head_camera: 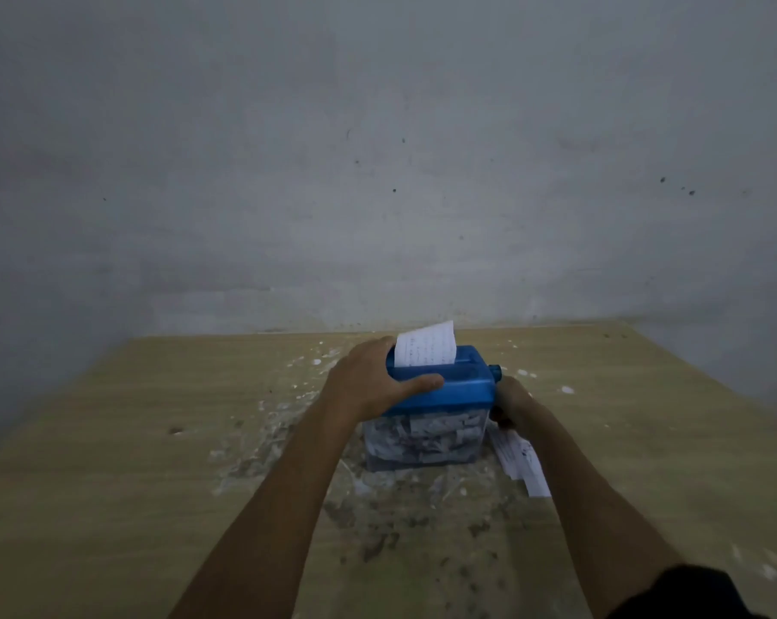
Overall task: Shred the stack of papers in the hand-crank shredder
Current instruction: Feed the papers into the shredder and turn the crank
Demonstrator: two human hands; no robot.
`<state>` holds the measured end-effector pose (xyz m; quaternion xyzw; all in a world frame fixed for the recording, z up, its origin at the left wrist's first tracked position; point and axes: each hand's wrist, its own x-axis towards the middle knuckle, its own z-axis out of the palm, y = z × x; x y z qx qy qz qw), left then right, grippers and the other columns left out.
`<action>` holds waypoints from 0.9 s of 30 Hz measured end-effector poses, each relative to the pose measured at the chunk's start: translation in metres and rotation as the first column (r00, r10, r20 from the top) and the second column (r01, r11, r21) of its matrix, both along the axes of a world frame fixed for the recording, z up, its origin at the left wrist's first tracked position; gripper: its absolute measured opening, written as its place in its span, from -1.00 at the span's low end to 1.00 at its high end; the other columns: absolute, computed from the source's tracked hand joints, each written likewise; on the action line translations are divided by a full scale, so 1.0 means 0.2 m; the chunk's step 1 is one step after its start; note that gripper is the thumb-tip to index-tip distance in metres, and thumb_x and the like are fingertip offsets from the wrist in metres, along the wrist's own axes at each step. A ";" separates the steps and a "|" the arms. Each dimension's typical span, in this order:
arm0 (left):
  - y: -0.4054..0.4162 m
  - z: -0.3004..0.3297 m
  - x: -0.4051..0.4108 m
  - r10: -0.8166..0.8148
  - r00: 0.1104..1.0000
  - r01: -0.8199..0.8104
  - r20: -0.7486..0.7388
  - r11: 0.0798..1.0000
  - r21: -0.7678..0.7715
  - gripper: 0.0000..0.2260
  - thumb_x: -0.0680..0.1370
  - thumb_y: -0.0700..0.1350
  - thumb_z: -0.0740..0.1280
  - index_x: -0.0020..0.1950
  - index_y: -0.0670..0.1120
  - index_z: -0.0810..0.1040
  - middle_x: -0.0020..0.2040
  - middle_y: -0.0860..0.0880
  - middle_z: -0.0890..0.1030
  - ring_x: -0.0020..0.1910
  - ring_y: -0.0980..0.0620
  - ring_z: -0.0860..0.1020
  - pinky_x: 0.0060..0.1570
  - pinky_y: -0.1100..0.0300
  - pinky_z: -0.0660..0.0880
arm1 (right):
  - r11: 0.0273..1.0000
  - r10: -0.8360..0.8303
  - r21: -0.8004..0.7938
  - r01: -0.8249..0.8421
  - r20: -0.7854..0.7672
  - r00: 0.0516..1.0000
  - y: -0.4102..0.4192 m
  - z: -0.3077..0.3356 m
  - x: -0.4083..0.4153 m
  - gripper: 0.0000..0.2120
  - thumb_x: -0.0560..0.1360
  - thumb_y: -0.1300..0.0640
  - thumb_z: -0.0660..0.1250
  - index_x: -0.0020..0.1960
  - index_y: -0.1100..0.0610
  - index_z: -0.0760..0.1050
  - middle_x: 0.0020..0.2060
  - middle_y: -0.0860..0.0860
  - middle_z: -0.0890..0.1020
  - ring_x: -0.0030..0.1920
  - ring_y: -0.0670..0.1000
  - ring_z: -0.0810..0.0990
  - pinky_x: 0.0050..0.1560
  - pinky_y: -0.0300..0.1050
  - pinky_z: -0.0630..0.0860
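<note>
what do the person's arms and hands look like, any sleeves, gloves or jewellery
Both forearms are bare up to the frame's bottom edge. The left hand and right hand have no gloves. No ring, watch or bracelet shows on the visible parts. A patch of black fabric sits at the bottom right near the right arm, possibly clothing; too little shows to tell.

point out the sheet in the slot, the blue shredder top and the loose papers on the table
sheet (426, 349), head view, on its written face above the slot
blue shredder top (460, 390), head view, on its front slope
loose papers (522, 462), head view, on the top sheet
</note>
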<state>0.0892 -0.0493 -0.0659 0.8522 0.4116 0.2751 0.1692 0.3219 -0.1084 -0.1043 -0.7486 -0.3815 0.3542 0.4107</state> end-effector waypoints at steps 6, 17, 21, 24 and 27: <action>-0.03 -0.02 -0.01 0.035 0.999 -0.035 0.004 0.999 -0.027 -0.08 0.26 0.60 0.29 0.43 0.05 0.38 0.31 0.06 0.46 0.19 0.04 0.47 0.19 -0.01 0.53 | 0.987 -0.097 0.149 0.061 0.247 0.964 -0.08 -0.05 -0.04 -0.65 0.64 0.23 0.09 -0.33 0.14 0.30 -0.37 0.09 0.41 -0.34 0.04 0.34 -0.31 -0.12 0.24; -0.04 0.05 0.00 -0.004 0.999 0.001 -0.052 0.998 -0.062 -0.13 0.27 0.54 0.33 0.41 0.02 0.41 0.29 0.04 0.49 0.13 0.05 0.47 0.16 0.05 0.49 | 0.966 -0.218 0.190 0.177 0.220 0.951 -0.41 -0.17 -0.09 -0.67 0.64 -0.03 0.11 -0.07 0.17 0.51 -0.08 0.17 0.60 -0.08 0.12 0.52 0.01 -0.06 0.44; -0.04 0.05 0.01 0.014 0.993 -0.023 -0.119 0.997 -0.070 -0.10 0.27 0.55 0.30 0.44 0.02 0.38 0.28 0.03 0.47 0.13 0.04 0.44 0.13 0.06 0.42 | 0.901 -0.237 0.414 0.128 0.223 0.946 -0.44 -0.09 -0.13 -0.66 0.66 0.14 0.07 -0.21 0.21 0.46 -0.36 0.16 0.48 -0.36 0.05 0.39 -0.29 -0.11 0.33; -0.01 0.04 0.01 0.002 0.991 -0.012 -0.132 0.997 -0.077 -0.03 0.21 0.65 0.24 0.41 0.04 0.40 0.23 0.02 0.47 0.16 -0.03 0.47 0.22 -0.10 0.48 | 0.832 -0.278 0.527 0.176 0.122 0.953 -0.42 0.00 -0.13 -0.67 0.58 0.03 0.13 -0.31 0.13 0.41 -0.44 0.11 0.37 -0.38 0.01 0.30 -0.29 -0.09 0.26; 0.01 0.03 -0.01 -0.017 0.988 0.007 -0.153 0.998 -0.069 -0.07 0.21 0.66 0.18 0.37 0.06 0.41 0.19 0.02 0.47 0.11 -0.03 0.46 0.18 -0.11 0.49 | 0.780 -0.320 0.587 0.216 0.079 0.944 -0.38 0.09 -0.15 -0.67 0.54 0.10 0.18 -0.39 0.13 0.34 -0.52 0.03 0.28 -0.48 -0.06 0.21 -0.36 -0.12 0.18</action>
